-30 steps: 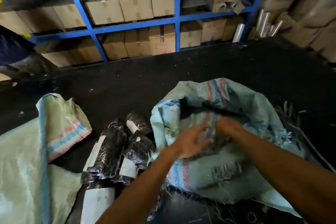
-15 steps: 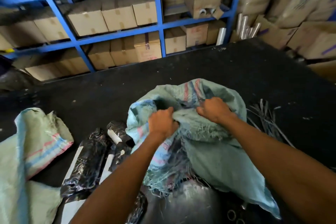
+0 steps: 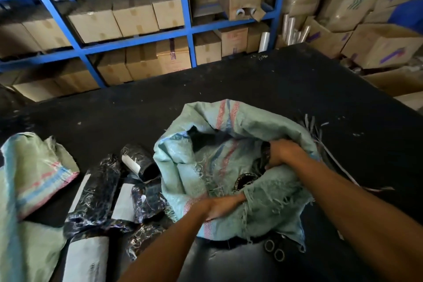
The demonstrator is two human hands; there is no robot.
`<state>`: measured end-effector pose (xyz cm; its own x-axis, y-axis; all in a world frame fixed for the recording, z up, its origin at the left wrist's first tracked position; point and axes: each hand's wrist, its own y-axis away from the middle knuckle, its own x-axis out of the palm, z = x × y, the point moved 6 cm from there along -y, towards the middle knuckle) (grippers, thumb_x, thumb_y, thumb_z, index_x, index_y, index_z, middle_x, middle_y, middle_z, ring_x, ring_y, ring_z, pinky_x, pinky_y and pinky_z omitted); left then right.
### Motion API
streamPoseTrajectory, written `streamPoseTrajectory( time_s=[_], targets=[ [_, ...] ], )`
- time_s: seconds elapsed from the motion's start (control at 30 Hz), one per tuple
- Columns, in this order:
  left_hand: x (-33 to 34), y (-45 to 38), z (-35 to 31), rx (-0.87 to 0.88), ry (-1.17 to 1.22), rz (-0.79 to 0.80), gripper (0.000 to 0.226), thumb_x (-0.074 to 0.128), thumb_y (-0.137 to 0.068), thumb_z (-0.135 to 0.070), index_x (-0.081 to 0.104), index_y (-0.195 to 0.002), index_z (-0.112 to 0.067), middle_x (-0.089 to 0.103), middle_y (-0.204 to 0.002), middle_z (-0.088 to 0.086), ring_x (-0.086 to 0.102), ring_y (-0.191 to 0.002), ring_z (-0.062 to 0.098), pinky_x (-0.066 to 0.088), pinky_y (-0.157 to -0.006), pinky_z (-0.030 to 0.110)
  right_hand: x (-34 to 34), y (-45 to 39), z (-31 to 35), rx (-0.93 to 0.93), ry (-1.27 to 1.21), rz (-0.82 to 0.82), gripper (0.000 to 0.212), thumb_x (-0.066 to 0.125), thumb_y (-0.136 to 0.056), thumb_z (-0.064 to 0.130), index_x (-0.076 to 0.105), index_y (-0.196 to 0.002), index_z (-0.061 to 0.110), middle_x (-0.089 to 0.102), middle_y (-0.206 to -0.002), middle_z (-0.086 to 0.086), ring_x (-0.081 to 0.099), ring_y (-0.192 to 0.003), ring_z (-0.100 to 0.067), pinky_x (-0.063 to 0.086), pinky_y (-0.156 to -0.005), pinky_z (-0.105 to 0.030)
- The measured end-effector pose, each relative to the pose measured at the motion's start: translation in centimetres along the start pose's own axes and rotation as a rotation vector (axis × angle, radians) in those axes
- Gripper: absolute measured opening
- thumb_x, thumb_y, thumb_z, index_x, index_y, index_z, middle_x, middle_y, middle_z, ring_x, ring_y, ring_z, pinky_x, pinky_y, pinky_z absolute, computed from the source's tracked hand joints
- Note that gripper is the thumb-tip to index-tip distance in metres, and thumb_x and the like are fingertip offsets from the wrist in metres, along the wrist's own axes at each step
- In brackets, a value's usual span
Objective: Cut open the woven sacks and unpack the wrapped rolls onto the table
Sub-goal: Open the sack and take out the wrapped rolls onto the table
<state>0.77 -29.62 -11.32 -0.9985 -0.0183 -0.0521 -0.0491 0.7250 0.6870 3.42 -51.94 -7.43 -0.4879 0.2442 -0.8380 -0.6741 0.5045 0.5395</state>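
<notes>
Woven green sack (image 3: 229, 158) sits open at centre frame on the black desk (image 3: 251, 80), its frayed mouth gaping. My left hand (image 3: 223, 208) pinches the near cut edge of the sack, fingers curled into the fabric. My right hand (image 3: 282, 152) reaches inside the mouth and grips a dark wrapped roll (image 3: 265, 155) there. Unpacked wrapped rolls (image 3: 100, 188) in shiny black film with white labels lie in a cluster at lower left, just beside the sack. Another sack (image 3: 29, 181) lies flat at the left edge. Blue shelving (image 3: 185, 30) with cardboard boxes (image 3: 135, 18) fills the top.
</notes>
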Motion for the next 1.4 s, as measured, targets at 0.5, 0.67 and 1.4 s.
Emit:
streamPoseTrajectory(
  time_s=[0.5, 0.67, 1.4],
  targets=[
    [-8.6, -6.7, -5.2, 0.088, -0.216, -0.606, 0.037, 0.069, -0.089, -0.013, 0.059, -0.125, -0.009, 0.062, -0.122, 0.014, 0.061, -0.106, 0.028, 0.054, -0.089, 0.036, 3.9, -2.2, -2.9, -0.104, -0.739, -0.311, 0.061, 0.078, -0.079, 0.039, 0.047, -0.13, 0.027, 0.042, -0.136, -0.018, 0.051, -0.12, -0.04, 0.043, -0.096, -0.038],
    [-7.3, -9.4, -2.0, -0.2, -0.661, -0.598, 0.029, 0.056, -0.095, -0.024, 0.065, -0.118, -0.009, 0.064, -0.119, 0.018, 0.062, -0.107, 0.035, 0.052, -0.092, 0.044, 4.6, -3.6, -2.6, -0.129, -0.628, -0.211, 0.113, 0.081, -0.07, 0.045, 0.01, -0.156, 0.033, 0.028, -0.156, -0.017, 0.033, -0.141, -0.039, 0.036, -0.112, -0.046],
    [-15.3, 22.8, 16.0, -0.026, -0.446, -1.461, 0.101, 0.049, -0.067, 0.017, 0.034, -0.152, -0.034, 0.027, -0.143, 0.017, 0.035, -0.135, 0.034, 0.032, -0.115, 0.034, 2.2, 5.4, 32.4, -0.582, -1.133, 0.198, 0.091, 0.064, -0.089, 0.052, 0.008, -0.157, 0.029, 0.021, -0.163, 0.006, 0.026, -0.148, -0.018, 0.026, -0.114, -0.032]
  ],
)
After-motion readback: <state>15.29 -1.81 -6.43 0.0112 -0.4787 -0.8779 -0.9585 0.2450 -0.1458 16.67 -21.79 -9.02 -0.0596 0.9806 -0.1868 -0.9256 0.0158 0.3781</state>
